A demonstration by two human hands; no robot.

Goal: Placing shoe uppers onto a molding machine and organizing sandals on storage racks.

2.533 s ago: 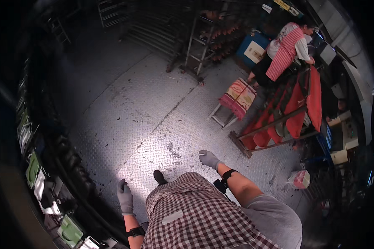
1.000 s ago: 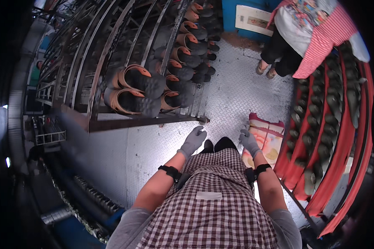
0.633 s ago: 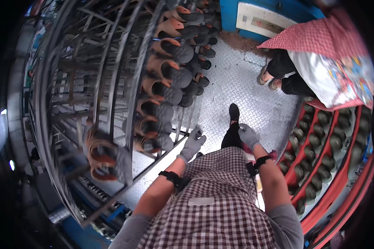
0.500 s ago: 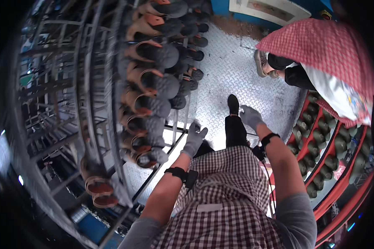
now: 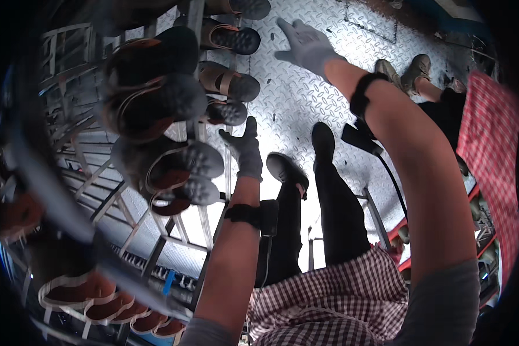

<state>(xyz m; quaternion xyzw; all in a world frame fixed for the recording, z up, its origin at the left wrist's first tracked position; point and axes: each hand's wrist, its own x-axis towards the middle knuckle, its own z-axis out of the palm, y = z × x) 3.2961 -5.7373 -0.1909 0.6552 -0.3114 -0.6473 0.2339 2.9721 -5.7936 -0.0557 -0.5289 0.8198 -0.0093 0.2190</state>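
Observation:
My left hand (image 5: 247, 151), in a grey glove, is open with thumb and fingers apart. It is beside the low shoes on the metal rack, nearest to a small dark shoe (image 5: 229, 112), with nothing in its grasp. Farther ahead, my gloved right hand (image 5: 310, 49) reaches toward the rack's far part, fingers spread over the floor and apart from the closest shoe (image 5: 233, 39). Brown and black shoes with dark lugged soles (image 5: 203, 160) stand in rows on the rack, their toes pointing to the right.
The metal rack frame (image 5: 121, 207) fills the left side, with more brown shoes (image 5: 101, 303) at lower left. Patterned metal plate (image 5: 340, 86) forms the floor. A person in a red checked garment (image 5: 493, 144) is at the right, beside a red rack (image 5: 473, 193).
My view has come closer to the shoe rack. My right hand has stretched forward and left, and my left hand has moved forward along the shoes. Both are still without anything held.

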